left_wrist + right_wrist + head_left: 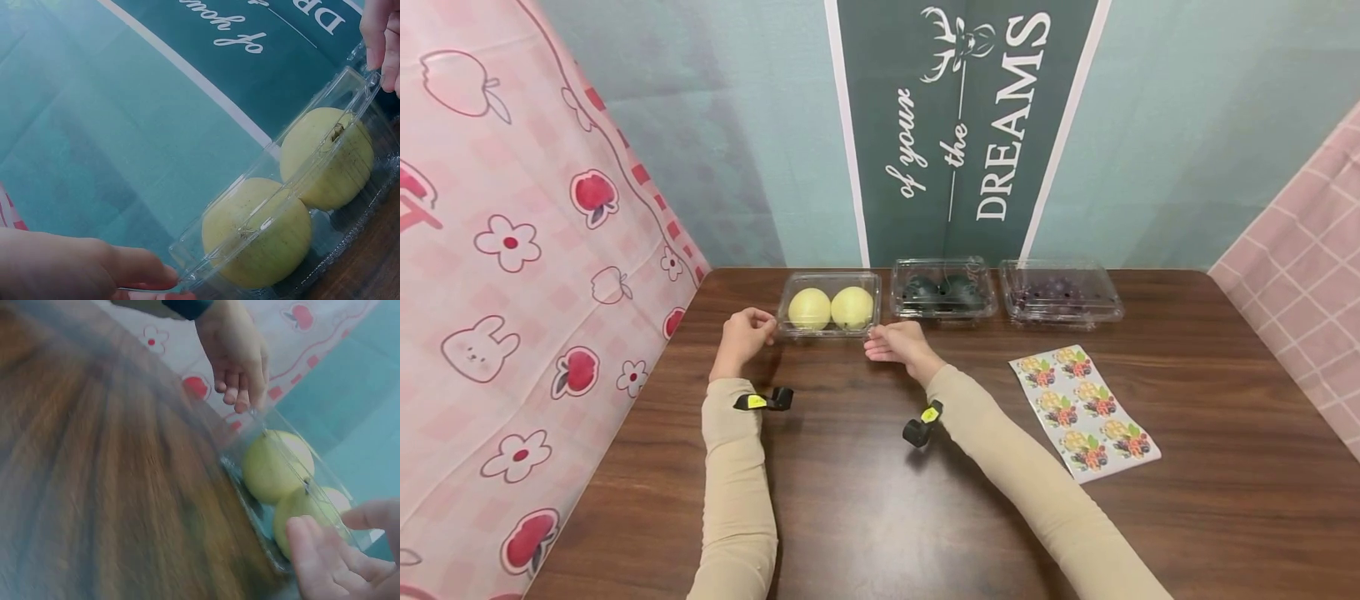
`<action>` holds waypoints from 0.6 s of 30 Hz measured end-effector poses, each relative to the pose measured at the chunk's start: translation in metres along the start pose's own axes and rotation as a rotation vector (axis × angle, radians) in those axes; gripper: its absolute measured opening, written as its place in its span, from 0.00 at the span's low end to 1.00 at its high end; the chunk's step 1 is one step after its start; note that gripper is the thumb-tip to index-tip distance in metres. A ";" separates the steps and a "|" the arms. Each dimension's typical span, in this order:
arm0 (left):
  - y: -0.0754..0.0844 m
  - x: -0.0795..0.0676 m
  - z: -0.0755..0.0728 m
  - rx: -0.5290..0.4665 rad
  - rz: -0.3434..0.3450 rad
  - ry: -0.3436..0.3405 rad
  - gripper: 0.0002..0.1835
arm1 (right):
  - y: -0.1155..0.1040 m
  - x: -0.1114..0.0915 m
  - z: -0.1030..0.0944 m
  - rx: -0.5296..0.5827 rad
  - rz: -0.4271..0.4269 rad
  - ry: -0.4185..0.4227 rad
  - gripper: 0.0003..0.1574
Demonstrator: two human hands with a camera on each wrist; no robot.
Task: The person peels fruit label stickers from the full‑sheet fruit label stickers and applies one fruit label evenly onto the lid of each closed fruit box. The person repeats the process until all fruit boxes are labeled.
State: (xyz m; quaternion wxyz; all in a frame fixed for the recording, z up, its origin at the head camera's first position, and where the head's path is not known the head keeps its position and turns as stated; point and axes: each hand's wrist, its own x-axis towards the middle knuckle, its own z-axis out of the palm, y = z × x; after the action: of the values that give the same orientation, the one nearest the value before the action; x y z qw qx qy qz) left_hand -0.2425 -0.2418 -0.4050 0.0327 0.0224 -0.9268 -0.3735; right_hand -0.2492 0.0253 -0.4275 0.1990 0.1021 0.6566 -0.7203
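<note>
A clear plastic fruit box [829, 332] with a lid stands at the back left of the table, holding two round yellow-green fruits [809, 309]. At its left end, my left hand [745, 337] pinches the rim between thumb and finger. My right hand [898, 343] has thumb and fingers at the front right corner, pinching the edge there. In the left wrist view the lid's rim runs between both hands, with the fruits [256, 231] under the clear plastic. The right wrist view shows my right fingers [306, 550] in front of the nearer fruit.
A second clear box [943, 312] with dark green fruit stands right of the first, and a third box [1063, 313] with dark purple fruit beyond it. A sheet of fruit stickers [1084, 412] lies on the wooden table [850, 500] at the right. Curtains hang behind and left.
</note>
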 end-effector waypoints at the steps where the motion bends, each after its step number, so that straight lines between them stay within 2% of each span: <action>1: 0.000 0.000 0.000 -0.005 -0.003 -0.004 0.12 | 0.000 0.000 -0.001 -0.033 -0.013 -0.008 0.21; 5: -0.001 0.001 0.002 -0.018 0.002 0.012 0.13 | -0.002 -0.001 -0.003 -0.115 -0.076 -0.004 0.21; 12: -0.001 0.005 0.011 -0.043 0.055 0.181 0.13 | 0.001 -0.003 -0.002 -0.169 -0.218 0.072 0.19; 18: 0.000 0.007 0.015 -0.045 0.058 0.200 0.13 | 0.002 0.000 -0.003 -0.206 -0.252 0.093 0.18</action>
State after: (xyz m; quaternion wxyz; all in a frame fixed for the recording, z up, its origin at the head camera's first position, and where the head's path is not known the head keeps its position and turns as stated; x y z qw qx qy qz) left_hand -0.2508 -0.2317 -0.4153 0.1364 0.0320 -0.9105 -0.3891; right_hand -0.2492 0.0284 -0.4297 0.0859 0.0311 0.7430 -0.6630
